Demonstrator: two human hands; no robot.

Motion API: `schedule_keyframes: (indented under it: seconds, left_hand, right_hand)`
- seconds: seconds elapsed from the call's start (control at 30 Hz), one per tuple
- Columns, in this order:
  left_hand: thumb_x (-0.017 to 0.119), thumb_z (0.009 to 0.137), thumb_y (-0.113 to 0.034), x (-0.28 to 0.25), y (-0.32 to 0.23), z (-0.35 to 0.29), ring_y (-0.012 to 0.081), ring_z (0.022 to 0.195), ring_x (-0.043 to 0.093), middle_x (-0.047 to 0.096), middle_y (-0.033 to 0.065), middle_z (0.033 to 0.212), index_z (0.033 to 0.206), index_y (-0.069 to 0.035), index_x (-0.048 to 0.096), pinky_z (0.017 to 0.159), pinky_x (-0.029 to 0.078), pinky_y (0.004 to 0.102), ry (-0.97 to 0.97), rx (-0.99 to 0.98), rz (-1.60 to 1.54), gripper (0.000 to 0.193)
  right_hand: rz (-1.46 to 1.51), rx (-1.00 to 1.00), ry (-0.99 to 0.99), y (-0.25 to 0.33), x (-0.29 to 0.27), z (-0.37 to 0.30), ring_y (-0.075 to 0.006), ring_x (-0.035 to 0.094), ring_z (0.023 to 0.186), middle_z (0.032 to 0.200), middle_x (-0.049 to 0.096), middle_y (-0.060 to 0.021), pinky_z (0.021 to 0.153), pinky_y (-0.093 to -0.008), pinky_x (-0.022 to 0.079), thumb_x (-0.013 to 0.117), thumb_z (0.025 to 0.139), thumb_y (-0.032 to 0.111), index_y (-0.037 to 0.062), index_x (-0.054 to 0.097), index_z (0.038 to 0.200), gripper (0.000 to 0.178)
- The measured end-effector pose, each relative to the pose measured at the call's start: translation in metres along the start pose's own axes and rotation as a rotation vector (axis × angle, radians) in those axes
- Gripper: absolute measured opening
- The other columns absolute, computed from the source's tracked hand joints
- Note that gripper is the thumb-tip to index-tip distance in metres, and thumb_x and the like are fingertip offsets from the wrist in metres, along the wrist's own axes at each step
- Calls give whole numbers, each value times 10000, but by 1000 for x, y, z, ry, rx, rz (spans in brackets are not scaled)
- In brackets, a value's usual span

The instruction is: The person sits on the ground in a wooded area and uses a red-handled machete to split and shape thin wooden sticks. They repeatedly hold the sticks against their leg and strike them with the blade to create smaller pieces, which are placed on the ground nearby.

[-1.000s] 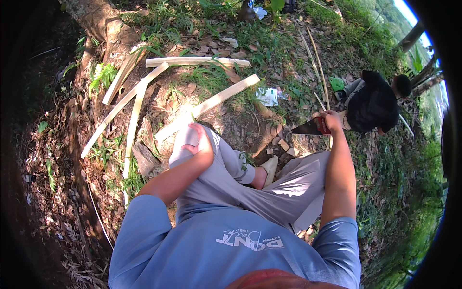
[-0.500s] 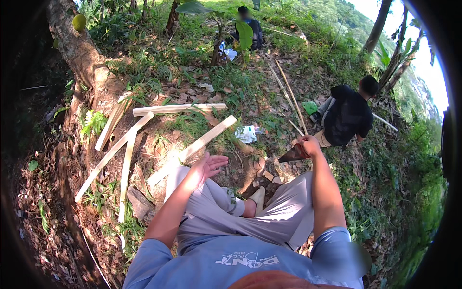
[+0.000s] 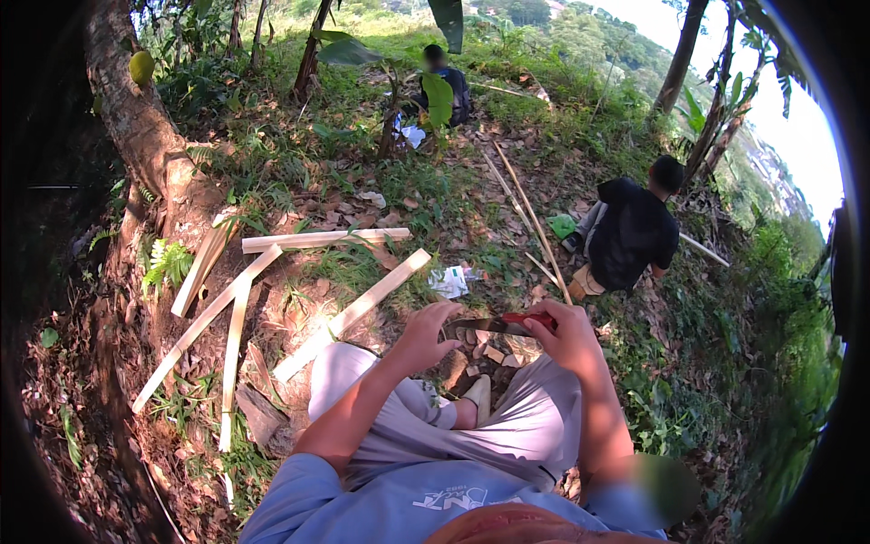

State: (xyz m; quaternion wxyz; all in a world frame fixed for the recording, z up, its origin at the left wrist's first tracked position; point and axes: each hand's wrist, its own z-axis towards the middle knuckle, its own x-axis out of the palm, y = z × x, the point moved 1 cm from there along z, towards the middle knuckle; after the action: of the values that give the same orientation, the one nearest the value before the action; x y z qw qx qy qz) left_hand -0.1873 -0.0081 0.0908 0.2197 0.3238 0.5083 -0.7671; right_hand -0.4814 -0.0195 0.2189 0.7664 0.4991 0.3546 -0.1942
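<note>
Pointing left across the middle of the frame, the saw [image 3: 497,324] has its long axis running side to side, close to level, with the dark blade [image 3: 478,325] at the left end and the red handle [image 3: 528,319] at the right. The right grip [image 3: 564,337] is clamped on that handle, so the blade stretches out leftward from it. Over at the blade's far end, the left grip [image 3: 420,342] has thumb and fingers apart, right by the tip; whether they touch it, I can't tell from here. Just below the saw, small wood blocks [image 3: 493,354] lie near a pale shoe [image 3: 480,392]. Pale wooden strips [image 3: 362,309] spread over the left half, and a person in black [image 3: 636,231] sits right of centre, near thin poles [image 3: 534,228].
</note>
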Motion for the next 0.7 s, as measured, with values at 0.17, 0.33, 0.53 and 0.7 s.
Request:
schedule_keyframes:
  seconds: [0.17, 0.33, 0.53, 0.7]
  left_hand:
    - [864, 823, -270, -4, -21, 12, 324, 1415, 512, 646, 125, 1392, 1334, -130, 663, 1165, 358, 479, 91, 157, 110, 568]
    - [866, 787, -202, -28, -27, 5, 335, 1243, 618, 723, 121, 1149, 1089, -96, 724, 1084, 434, 485, 24, 151, 8, 350]
    - [843, 812, -144, -40, -11, 9, 349, 1252, 621, 734, 115, 1126, 1083, -87, 728, 1093, 441, 474, 11, 184, 109, 300]
    - [776, 891, -98, -51, 0, 23, 367, 1253, 651, 757, 129, 1116, 1068, -58, 710, 1112, 440, 492, 148, 150, -75, 194]
  right_hand:
    - [363, 90, -95, 12, -7, -34, -138, 681, 710, 823, 738, -110, 678, -291, 527, 792, 936, 105, -18, 752, 1056, 176]
    - [288, 40, -66, 34, -13, -45, -137, 684, 734, 849, 753, -81, 684, -288, 516, 793, 934, 108, 22, 769, 1062, 156]
    - [338, -115, -169, 26, -3, -54, -214, 702, 686, 826, 752, -90, 642, -323, 519, 789, 948, 154, 52, 753, 1081, 171]
    - [320, -160, -188, 37, -6, -54, -249, 700, 666, 802, 735, -102, 619, -352, 516, 776, 955, 169, 58, 747, 1069, 161]
